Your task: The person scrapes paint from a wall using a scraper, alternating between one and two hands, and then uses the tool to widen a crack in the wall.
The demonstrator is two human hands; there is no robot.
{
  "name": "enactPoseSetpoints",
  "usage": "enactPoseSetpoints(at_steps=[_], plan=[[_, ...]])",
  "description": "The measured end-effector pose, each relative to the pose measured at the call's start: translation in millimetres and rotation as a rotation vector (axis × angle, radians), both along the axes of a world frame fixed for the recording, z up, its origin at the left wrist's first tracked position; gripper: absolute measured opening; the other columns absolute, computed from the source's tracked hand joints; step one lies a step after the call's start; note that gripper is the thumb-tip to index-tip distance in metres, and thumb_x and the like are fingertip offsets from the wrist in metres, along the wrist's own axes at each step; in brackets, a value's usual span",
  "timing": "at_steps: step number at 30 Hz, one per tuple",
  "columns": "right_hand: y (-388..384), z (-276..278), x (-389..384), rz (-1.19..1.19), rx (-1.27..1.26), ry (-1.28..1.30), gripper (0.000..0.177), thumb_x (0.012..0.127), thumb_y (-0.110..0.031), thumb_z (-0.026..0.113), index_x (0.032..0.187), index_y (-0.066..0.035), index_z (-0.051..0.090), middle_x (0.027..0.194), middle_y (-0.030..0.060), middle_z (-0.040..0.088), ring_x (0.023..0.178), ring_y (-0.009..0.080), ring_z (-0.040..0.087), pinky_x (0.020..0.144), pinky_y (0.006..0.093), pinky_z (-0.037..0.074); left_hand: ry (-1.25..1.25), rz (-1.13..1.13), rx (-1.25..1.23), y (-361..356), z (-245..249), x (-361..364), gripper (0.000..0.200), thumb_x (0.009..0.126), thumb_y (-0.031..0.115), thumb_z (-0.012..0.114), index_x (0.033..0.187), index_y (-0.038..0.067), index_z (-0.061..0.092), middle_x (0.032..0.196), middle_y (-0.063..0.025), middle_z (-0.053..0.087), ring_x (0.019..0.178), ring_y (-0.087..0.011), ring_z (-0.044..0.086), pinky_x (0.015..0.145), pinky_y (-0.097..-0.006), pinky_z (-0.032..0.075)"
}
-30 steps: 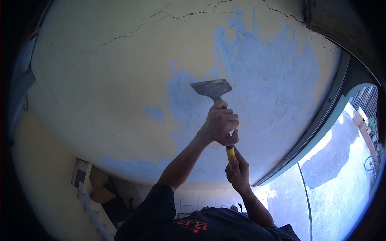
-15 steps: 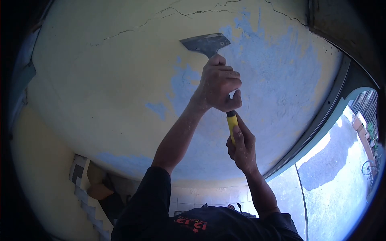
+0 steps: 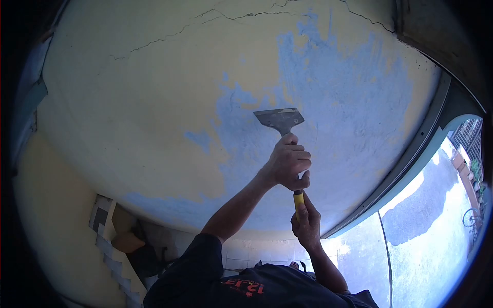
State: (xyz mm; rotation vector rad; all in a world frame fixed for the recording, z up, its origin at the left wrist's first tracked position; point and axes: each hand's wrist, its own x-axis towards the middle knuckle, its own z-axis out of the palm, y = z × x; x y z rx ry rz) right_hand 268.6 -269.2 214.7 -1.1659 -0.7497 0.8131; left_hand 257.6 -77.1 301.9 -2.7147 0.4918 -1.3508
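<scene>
Single head-worn view, facing the wall (image 3: pixel 138 113) and angled down over the person's own forearms (image 3: pixel 239 205).

Room left of scraper (image 3: pixel 280 119) (frame (image 3: pixel 422 134) far right)

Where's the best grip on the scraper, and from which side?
I'd take the scraper by its long handle, from below, fingers wrapped around the yellow end; the wide blade points up the wall, away from that grip.
</scene>
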Motion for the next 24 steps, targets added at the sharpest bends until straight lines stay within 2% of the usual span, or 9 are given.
enactPoseSetpoints(at_steps=[1, 8, 13, 16, 19, 22, 24], plan=[[1.5, 1.7, 2.3, 0.017, -0.019, 0.013, 0.055, 0.104, -0.034, 0.04, 0.148, -0.002, 0.033, 0.058, -0.0043, 0.042, 0.049, 0.0031, 0.04, 0.046, 0.021, 0.036, -0.02, 0.007, 0.0, 1.5, 0.8, 0.9, 0.021, 0.052, 0.028, 0.055, 0.048, 0.013, 0.041, 0.051, -0.0012, 0.04, 0.046, -0.0202, 0.039, 0.064, -0.0363, 0.033], [9.4, 5.7, 5.1, 0.037, 0.021, -0.001, 0.057, 0.104, -0.038, 0.042, 0.148, -0.002, 0.034, 0.059, -0.0047, 0.042, 0.049, 0.0027, 0.04, 0.045, 0.0207, 0.036, -0.063, 0.009, 0.037, 7.0, 15.2, -0.1, 0.021, 0.052, 0.029, 0.055, 0.048, 0.014, 0.042, 0.051, -0.0016, 0.042, 0.045, -0.0205, 0.039, 0.064, -0.0363, 0.034], [31.8, 35.8, 11.5, 0.01, 0.074, -0.088, 0.06, 0.103, -0.041, 0.042, 0.148, -0.002, 0.034, 0.059, -0.0056, 0.041, 0.049, 0.0021, 0.04, 0.044, 0.0204, 0.036, -0.091, 0.014, 0.087, 21.3, 57.4, 0.6, 0.021, 0.052, 0.029, 0.055, 0.049, 0.013, 0.042, 0.052, -0.002, 0.041, 0.046, -0.0216, 0.04, 0.064, -0.0364, 0.034], [37.7, 57.0, 13.2, 0.034, 0.138, -0.109, 0.062, 0.103, -0.043, 0.043, 0.148, -0.002, 0.034, 0.058, -0.0059, 0.041, 0.049, 0.0018, 0.04, 0.044, 0.0202, 0.036, -0.129, 0.003, 0.128, 26.1, 81.2, -1.3, 0.023, 0.056, 0.028, 0.056, 0.05, 0.013, 0.039, 0.053, -0.0022, 0.038, 0.047, -0.0219, 0.04, 0.065, -0.0369, 0.033], [26.0, 57.0, 8.8, 0.056, 0.168, -0.122, 0.062, 0.103, -0.043, 0.043, 0.148, -0.002, 0.033, 0.058, -0.006, 0.041, 0.049, 0.0018, 0.04, 0.045, 0.02, 0.036, -0.154, 0.019, 0.15, 15.7, 87.2, -12.1, 0.021, 0.054, 0.03, 0.057, 0.048, 0.015, 0.043, 0.053, -0.0005, 0.041, 0.049, -0.0196, 0.043, 0.067, -0.0379, 0.035], [2.7, 18.7, 1.6, 0.03, 0.149, -0.145, 0.061, 0.104, -0.041, 0.041, 0.148, 0.0, 0.033, 0.056, -0.0054, 0.041, 0.045, 0.0021, 0.039, 0.042, 0.0197, 0.034, -0.102, -0.016, 0.102, -8.5, 45.0, -15.5, 0.021, 0.057, 0.031, 0.056, 0.049, 0.017, 0.042, 0.053, 0.0, 0.039, 0.05, -0.0193, 0.043, 0.068, -0.0379, 0.036], [-9.2, -7.4, -1.6, 0.011, 0.124, -0.14, 0.059, 0.105, -0.038, 0.04, 0.146, 0.003, 0.033, 0.053, -0.0049, 0.041, 0.041, 0.0024, 0.039, 0.039, 0.0195, 0.032, 0.018, -0.012, 0.025, -18.3, 8.6, -9.9, 0.02, 0.056, 0.028, 0.058, 0.049, 0.015, 0.044, 0.053, -0.0005, 0.041, 0.05, -0.0198, 0.044, 0.068, -0.0374, 0.037]])
